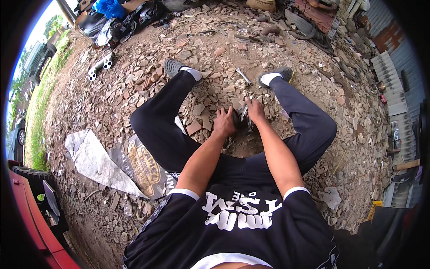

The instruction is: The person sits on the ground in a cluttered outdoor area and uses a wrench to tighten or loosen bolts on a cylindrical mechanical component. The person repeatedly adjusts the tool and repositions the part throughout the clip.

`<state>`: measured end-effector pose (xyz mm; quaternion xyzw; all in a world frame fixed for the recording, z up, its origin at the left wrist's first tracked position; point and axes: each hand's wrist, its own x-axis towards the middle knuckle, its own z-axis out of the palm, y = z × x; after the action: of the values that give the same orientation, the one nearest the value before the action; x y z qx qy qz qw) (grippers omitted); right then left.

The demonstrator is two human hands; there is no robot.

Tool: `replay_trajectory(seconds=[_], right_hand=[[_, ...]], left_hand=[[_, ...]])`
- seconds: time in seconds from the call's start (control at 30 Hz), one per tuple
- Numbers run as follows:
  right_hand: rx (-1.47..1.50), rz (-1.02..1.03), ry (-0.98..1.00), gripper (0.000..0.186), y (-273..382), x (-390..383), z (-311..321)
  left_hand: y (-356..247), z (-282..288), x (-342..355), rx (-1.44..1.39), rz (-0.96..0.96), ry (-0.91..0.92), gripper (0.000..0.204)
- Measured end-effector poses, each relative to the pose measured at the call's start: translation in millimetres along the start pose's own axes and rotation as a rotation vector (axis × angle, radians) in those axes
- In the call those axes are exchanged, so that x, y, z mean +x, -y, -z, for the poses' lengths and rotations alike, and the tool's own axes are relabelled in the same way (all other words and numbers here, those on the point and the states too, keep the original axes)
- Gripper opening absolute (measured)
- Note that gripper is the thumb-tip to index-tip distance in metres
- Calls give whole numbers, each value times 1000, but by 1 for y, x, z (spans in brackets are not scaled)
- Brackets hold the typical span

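Rubble (121, 92) is spread all round the dark part (236, 117), which sits low between the legs (309, 117), so yeah, a few things could go sideways. Left to right, then: the left hand (223, 122) is curled against the part's left side, seemingly grasping it, though the fingertips are partly hidden. If that hold were loosened, the part could be tipped over, given the uneven footing. Grit could also be worked into it, and anything small dropped beside it could be lost among the shards. Just right of the part, a slim shiny tool (244, 111) is clasped in the right hand (255, 111); its exact kind can't be made out. If it slipped under force, knuckles could be skinned, since no gloves are worn. A loose wrench-like tool (244, 76), beyond the part, could get kicked by the shoe (283, 71) planted near it.

As for writing: big lettering is printed on the brownish sheet (145, 168) left of the part, partly covered. Chunky white letters are printed on the black shirt (242, 210), nearer than the part. No label can be made out on the part itself.
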<state>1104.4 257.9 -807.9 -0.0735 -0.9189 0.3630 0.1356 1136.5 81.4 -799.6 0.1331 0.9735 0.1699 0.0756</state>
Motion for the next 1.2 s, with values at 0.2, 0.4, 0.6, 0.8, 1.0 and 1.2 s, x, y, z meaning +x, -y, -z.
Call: replay_trajectory(seconds=[0.2, 0.4, 0.6, 0.8, 1.0, 1.2], right_hand=[[68, -167, 131, 52, 3, -8, 3], [-27, -72, 78, 48, 19, -13, 3], [66, -135, 260, 48, 44, -37, 32], [463, -275, 213, 41, 46, -74, 27], [527, -270, 87, 55, 2, -76, 12], [-41, -215, -54, 62, -6, -46, 30]], left_hand=[[-6, 13, -15, -1, 30, 19, 103], [12, -5, 5, 19, -1, 33, 117], [24, 20, 1, -54, -113, 84, 121], [28, 16, 3, -84, -126, 119, 117], [23, -1, 2, -41, -166, 69, 118], [33, -1, 16, -35, -195, 95, 116]])
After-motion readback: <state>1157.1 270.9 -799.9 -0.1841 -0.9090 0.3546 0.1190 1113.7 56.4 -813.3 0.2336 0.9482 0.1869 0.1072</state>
